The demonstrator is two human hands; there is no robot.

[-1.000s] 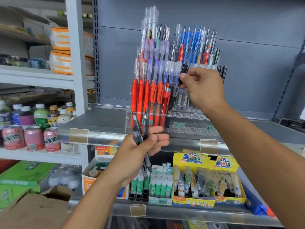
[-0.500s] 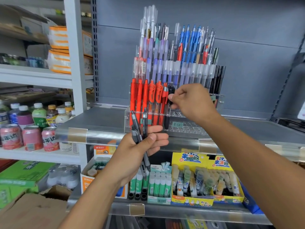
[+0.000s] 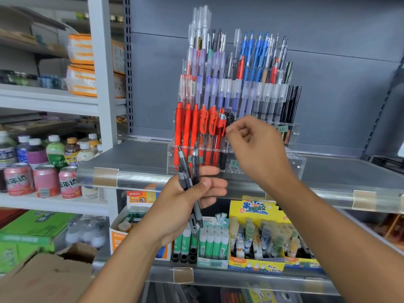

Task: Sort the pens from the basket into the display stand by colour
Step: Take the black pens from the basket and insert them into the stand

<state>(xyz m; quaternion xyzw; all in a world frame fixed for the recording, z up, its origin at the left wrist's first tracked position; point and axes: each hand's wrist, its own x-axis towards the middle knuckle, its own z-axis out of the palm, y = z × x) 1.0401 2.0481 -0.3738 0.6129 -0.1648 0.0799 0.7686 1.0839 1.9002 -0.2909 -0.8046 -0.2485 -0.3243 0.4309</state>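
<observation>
The left hand (image 3: 185, 206) grips two grey pens (image 3: 189, 171) pointing up, while the right hand (image 3: 255, 147), fingers curled and holding nothing, is beside the black pen (image 3: 226, 138) standing upright in the stand (image 3: 301, 162).

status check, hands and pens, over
Left hand grips grey pens. Right hand fingers curled by black pen, seated in stand beside red pens; contact unclear. Nothing blocking.

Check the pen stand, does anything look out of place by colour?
Yes. In the display stand, a red pen stands among the blue pens in the top row, so it breaks the colour grouping. Another red one sits further right there.
</observation>
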